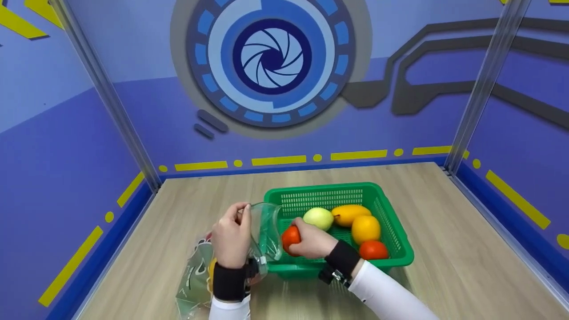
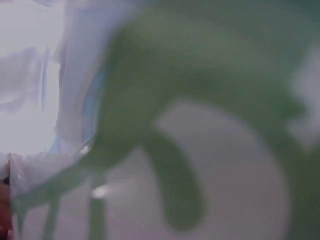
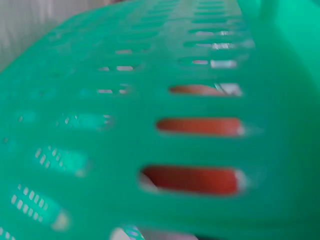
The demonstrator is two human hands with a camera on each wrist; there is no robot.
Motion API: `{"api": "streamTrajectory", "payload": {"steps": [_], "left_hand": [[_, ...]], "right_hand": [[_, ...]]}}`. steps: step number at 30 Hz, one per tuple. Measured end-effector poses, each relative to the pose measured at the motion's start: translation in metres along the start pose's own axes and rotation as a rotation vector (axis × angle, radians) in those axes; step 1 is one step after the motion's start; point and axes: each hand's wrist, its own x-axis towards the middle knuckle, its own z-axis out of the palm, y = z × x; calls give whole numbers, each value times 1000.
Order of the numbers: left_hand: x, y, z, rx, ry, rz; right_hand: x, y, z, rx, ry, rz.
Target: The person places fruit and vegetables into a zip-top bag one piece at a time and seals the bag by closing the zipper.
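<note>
My left hand [image 1: 231, 235] pinches the rim of a clear plastic bag [image 1: 195, 280], whose mouth spreads over the basket's left side. The bag's green and pale print [image 2: 150, 75] fills most of the left wrist view, blurred. Inside the green basket [image 1: 406, 258], my right hand [image 1: 313, 241] grips a red tomato [image 1: 290, 239] beside the bag's mouth. A pale green round fruit [image 1: 318, 218] sits just behind that hand. Close up in the right wrist view is the slotted basket wall [image 3: 120, 145], with red [image 3: 200, 126] showing through its slots.
Also in the basket, on its right side, are a yellow mango [image 1: 353, 214], an orange [image 1: 366, 229] and a second tomato [image 1: 374, 250]. The basket stands on a wooden tabletop [image 1: 449, 231]. Blue printed panels [image 1: 146, 106] enclose the table at the back and both sides.
</note>
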Motion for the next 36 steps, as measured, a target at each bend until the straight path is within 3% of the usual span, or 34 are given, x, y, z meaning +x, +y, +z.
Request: {"api": "streamTrajectory", "payload": {"steps": [9, 17, 22, 27, 36], "left_hand": [[0, -1, 2, 24, 32, 37], [0, -1, 4, 22, 20, 37], [-1, -1, 5, 21, 23, 51], [-3, 1, 3, 8, -2, 20], [-5, 5, 5, 39, -5, 17]], "right_hand": [[-12, 2, 0, 21, 13, -63], [-26, -5, -17, 292, 150, 16], [-29, -18, -20, 441, 244, -16], [-23, -36, -5, 532, 242, -59], [5, -56, 50, 595, 270, -131]]}}
